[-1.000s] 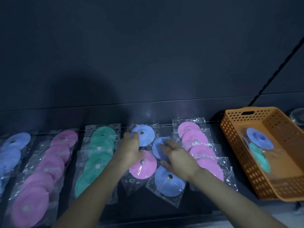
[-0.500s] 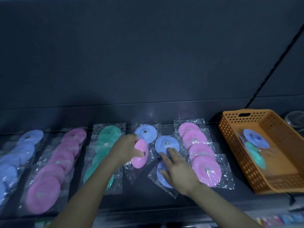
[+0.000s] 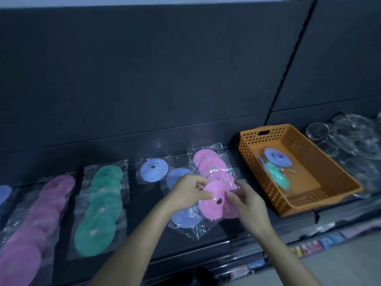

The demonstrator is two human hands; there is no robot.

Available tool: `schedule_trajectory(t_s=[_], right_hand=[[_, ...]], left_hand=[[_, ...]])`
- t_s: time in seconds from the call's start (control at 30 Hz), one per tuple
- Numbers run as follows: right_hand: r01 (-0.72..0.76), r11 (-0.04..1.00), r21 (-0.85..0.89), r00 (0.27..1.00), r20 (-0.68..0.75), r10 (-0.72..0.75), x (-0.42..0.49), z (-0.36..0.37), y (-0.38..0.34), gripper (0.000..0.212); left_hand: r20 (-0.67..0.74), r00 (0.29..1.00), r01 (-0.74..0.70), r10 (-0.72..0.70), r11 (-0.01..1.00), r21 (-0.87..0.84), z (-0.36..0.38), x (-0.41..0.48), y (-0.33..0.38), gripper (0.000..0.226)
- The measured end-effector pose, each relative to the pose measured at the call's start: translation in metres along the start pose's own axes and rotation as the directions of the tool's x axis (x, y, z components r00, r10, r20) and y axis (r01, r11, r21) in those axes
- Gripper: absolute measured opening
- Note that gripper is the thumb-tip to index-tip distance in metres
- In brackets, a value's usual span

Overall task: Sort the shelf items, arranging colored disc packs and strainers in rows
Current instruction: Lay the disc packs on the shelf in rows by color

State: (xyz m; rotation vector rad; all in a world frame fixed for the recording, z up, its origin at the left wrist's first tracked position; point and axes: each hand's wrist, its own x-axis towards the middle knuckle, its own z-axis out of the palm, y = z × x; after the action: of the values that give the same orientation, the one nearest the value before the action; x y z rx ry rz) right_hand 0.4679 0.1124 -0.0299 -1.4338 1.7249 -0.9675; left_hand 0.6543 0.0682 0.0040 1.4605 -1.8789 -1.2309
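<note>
Head view gives you, at the far left edge of the frame, an edge blue pack (image 3: 4,195) cut off by the border. Just right of it a long pink row (image 3: 37,223) of overlapping bagged discs runs from the lower left corner up toward the back of the dark shelf (image 3: 140,213). Next comes a green row (image 3: 99,207), overlapped the same way. Right of that a back blue pack (image 3: 153,169) lies alone near the rear, and a middle blue pack (image 3: 175,178) sits just right of it, partly hidden by your left hand (image 3: 187,193). A near blue pack (image 3: 185,219) lies below your hands toward the shelf's front. At centre frame your left hand pinches the left edge of a pink pack (image 3: 214,201) between thumb and curled fingers. Your right hand (image 3: 247,201), just right of it, curls its fingers on the pack's right side, so both hold it. The pack is tilted over the near end of a short pink row (image 3: 208,162); you cannot tell whether it touches the packs beneath. Further right stands an orange basket (image 3: 309,200) holding a bagged blue disc (image 3: 277,157) and green disc (image 3: 277,178). A black cable (image 3: 288,65) runs up the wall above it. At the upper right a metal strainer (image 3: 317,131) sits beside blurred clear wraps (image 3: 354,137).
</note>
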Motion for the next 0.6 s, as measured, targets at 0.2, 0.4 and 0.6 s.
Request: schedule_trajectory(t_s=[0.2,0.4,0.6], right_hand=[[-0.058,0.966,-0.254,0.993,-0.115,0.030,-0.002,-0.030,0.034,0.033],[0.249,0.820,-0.515,0.968,0.100,-0.231,-0.011,-0.028,0.046,0.057],[0.334,0.736,-0.589,0.934,0.313,-0.173,-0.010,-0.015,0.045,0.064]], left_hand=[[-0.063,0.998,0.012,-0.013,1.000,-0.015,0.044,0.026,-0.003,0.032],[-0.173,0.982,-0.060,0.076,0.993,0.098,0.046,0.023,-0.014,0.027],[-0.309,0.949,-0.039,0.062,0.996,0.080,0.028,0.017,-0.027,0.019]])
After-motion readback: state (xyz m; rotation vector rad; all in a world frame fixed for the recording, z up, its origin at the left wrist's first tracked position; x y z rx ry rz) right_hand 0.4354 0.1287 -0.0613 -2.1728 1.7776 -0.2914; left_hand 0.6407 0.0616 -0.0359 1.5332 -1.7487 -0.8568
